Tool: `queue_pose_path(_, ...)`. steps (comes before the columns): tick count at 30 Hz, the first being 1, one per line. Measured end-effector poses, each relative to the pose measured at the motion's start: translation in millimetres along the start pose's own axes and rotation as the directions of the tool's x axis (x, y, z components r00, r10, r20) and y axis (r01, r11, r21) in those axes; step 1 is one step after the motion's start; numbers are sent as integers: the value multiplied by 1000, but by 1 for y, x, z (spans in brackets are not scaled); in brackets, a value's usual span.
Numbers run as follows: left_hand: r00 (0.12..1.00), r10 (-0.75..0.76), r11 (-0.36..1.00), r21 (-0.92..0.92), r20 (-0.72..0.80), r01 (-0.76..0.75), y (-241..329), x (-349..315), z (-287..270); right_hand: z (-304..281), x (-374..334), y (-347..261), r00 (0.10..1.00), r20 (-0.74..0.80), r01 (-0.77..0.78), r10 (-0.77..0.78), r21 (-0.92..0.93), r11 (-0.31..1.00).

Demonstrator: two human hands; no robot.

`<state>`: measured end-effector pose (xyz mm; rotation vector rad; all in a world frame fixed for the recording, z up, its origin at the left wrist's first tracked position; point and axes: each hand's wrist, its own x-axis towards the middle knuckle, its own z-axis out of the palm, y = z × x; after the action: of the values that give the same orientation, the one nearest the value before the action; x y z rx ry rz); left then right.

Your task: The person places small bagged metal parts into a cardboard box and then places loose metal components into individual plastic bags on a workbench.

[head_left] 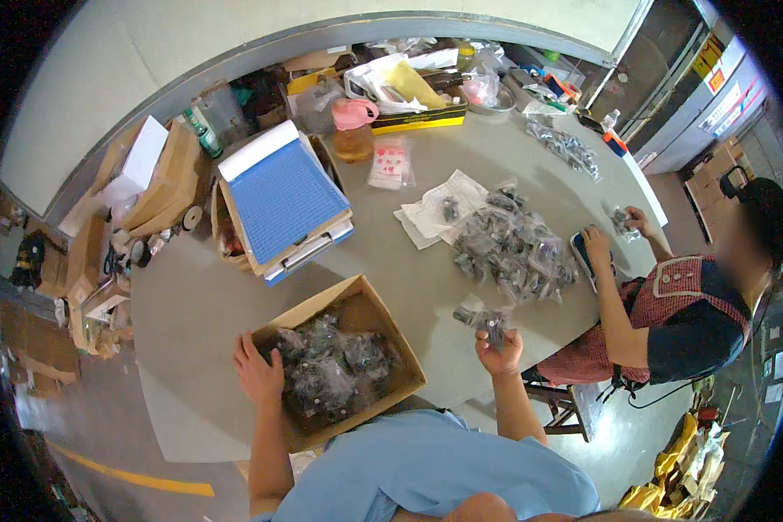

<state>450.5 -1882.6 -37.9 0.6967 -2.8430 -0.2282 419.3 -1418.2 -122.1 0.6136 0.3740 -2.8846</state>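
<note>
Resting on the near-left wall of the open cardboard box (383, 322), the left hand (257, 370) lies with fingers spread, grasping nothing, just beside the clear packets of dark parts (331, 370) inside. The right hand (498, 348) pinches one small packet (485, 318) above the grey table (191, 304). Beyond it sits a larger heap of packets (513, 248), where a co-worker's hand (596, 239) rests. Farther off lies a blue-topped board (283, 196).

The dark parts in the clear bags (513, 248) are too small to identify — the co-worker's face is blurred.
</note>
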Motion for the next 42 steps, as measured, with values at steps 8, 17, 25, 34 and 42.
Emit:
queue_pose_path(8, 999, 41, 998, 37, -5, -41, 0, 1, -5, 111, -4, 60, 861, 374, -194, 346, -388, 901)
queue_pose_path(17, 1000, 1, 998, 62, -7, 0, -1, 0, -4, 105, 123, 30, 763, 355, -216, -540, -647, -731)
queue_pose_path(25, 999, 26, 998, 59, -37, -24, -6, 0, 6, 15, 126, 6, 613, 639, 136, -465, -665, -735)
queue_pose_path(34, 999, 13, 999, 34, -52, -12, 2, -1, 3, -12, 23, 22, 995, -88, 55, -56, -18, 998)
queue_pose_path(42, 1000, -1, 995, 96, 15, -1, 4, 0, -6, 136, -1, 72, 929, 270, -14, 253, -658, 753)
